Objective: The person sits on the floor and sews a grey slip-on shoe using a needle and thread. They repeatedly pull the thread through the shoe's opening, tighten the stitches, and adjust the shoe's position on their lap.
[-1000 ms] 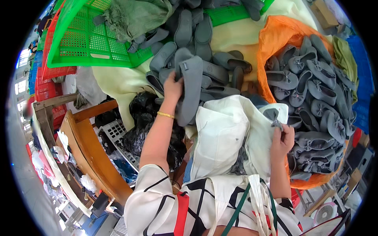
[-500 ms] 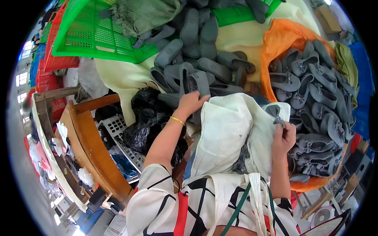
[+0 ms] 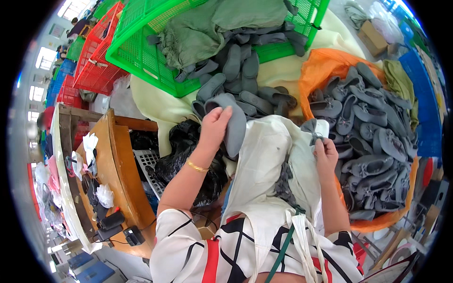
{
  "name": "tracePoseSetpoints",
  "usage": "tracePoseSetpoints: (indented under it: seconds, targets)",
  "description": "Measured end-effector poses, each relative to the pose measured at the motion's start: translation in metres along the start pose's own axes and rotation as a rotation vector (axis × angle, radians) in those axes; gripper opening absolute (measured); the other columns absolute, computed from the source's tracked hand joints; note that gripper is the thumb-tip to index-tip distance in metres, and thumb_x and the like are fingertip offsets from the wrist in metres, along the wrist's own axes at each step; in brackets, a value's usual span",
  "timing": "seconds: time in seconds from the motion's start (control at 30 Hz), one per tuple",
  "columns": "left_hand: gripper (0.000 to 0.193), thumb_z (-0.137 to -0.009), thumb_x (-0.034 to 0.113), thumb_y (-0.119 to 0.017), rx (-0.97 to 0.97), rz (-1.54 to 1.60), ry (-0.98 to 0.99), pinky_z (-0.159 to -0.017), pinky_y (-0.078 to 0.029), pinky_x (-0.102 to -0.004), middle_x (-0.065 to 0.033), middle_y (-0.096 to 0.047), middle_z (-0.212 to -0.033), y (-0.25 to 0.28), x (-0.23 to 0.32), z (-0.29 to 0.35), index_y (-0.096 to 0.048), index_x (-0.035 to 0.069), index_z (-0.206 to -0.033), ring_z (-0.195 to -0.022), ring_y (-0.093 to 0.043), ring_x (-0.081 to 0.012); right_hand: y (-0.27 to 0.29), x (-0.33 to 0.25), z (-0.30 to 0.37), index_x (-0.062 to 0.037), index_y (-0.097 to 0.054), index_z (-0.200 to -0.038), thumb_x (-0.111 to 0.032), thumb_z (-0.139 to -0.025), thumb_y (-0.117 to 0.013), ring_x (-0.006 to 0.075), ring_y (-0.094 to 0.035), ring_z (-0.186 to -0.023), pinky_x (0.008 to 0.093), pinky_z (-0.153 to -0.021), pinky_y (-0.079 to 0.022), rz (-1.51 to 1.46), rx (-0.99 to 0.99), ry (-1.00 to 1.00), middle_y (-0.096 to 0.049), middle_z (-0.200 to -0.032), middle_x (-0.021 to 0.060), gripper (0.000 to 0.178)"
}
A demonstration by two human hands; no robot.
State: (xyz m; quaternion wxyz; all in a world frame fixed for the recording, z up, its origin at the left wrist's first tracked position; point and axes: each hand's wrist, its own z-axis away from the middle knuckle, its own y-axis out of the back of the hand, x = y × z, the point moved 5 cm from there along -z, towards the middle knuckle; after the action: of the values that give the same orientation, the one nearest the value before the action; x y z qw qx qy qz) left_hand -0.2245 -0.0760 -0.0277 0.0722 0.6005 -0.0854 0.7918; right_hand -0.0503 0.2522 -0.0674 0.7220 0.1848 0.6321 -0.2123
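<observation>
My left hand (image 3: 214, 126) grips a grey slipper piece (image 3: 234, 123) at the near edge of a loose pile of grey slippers (image 3: 245, 80) on a pale yellow cloth (image 3: 155, 104). A gold bracelet sits on that wrist. My right hand (image 3: 324, 153) pinches a small grey bow (image 3: 311, 128) over a white cloth (image 3: 266, 160) spread on my lap. More grey material (image 3: 284, 181) lies in a fold of that cloth, below my right hand.
An orange sack (image 3: 325, 70) full of finished grey slippers (image 3: 373, 137) lies to the right. A green crate (image 3: 151, 42) with a green cloth lies tipped behind the pile, red crates (image 3: 94, 56) to its left. A wooden bench (image 3: 111, 170) and black bag (image 3: 184, 151) stand left.
My left hand has drawn back from the pile toward my lap, bringing a grey slipper piece with it. My right hand has stayed at the white cloth with the bow.
</observation>
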Motion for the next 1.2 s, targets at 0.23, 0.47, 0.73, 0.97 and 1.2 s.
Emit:
tracePoseSetpoints:
  seconds: [0.23, 0.47, 0.73, 0.97, 1.2]
  targets:
    - [0.047, -0.098, 0.023, -0.06, -0.377, 0.603, 0.364, -0.084, -0.05, -0.0277, -0.007, -0.059, -0.127, -0.05, 0.006, 0.146, -0.046, 0.006, -0.14, -0.104, -0.061, -0.0179, -0.007, -0.044, 0.052, -0.0036, -0.061, -0.09, -0.018, -0.1, -0.06, 0.0052, -0.051, -0.067, 0.0215, -0.064, -0.043, -0.117, -0.087, -0.024, -0.057, -0.077, -0.0024, 0.017]
    - [0.022, -0.099, 0.019, -0.06, -0.187, 0.931, 0.345, -0.101, -0.048, -0.0397, -0.012, -0.061, -0.125, -0.1, -0.07, 0.191, -0.06, 0.005, -0.116, -0.118, -0.058, -0.027, -0.044, -0.036, 0.126, 0.0004, -0.065, -0.097, -0.016, -0.096, -0.065, 0.0068, -0.054, -0.071, 0.0234, -0.063, -0.045, -0.086, -0.301, -0.068, -0.059, -0.08, -0.0007, 0.016]
    - [0.015, -0.097, 0.02, -0.067, -0.261, 0.343, 0.44, -0.073, -0.053, -0.0263, -0.0028, -0.069, -0.095, -0.12, -0.093, 0.181, -0.068, 0.005, -0.1, -0.081, -0.065, -0.012, -0.052, -0.023, 0.146, -0.0017, -0.068, -0.094, -0.014, -0.087, -0.067, 0.0332, -0.062, -0.079, 0.0395, -0.07, -0.049, 0.466, -0.523, 0.32, -0.063, -0.084, 0.0166, 0.015]
    - [0.018, -0.097, 0.018, -0.064, -0.175, 0.007, 0.261, -0.072, -0.052, -0.0256, -0.0012, -0.07, -0.094, -0.116, -0.117, 0.167, -0.069, 0.001, -0.101, -0.081, -0.063, -0.0084, 0.055, -0.002, 0.132, -0.004, -0.071, -0.1, -0.017, -0.097, -0.063, 0.0069, -0.058, -0.077, 0.0259, -0.069, -0.051, -0.007, -0.138, -0.192, -0.065, -0.085, -0.0006, 0.016]
    - [0.025, -0.096, 0.017, -0.066, -0.074, 0.458, 0.463, -0.083, -0.055, -0.0341, -0.0033, -0.068, -0.113, -0.146, -0.084, 0.161, -0.063, 0.006, -0.117, -0.099, -0.065, -0.0148, 0.308, 0.031, 0.139, 0.0041, -0.064, -0.101, -0.007, -0.096, -0.062, 0.0152, -0.062, -0.074, 0.0364, -0.089, -0.058, -0.814, 0.692, -0.02, -0.064, -0.084, 0.0069, 0.012]
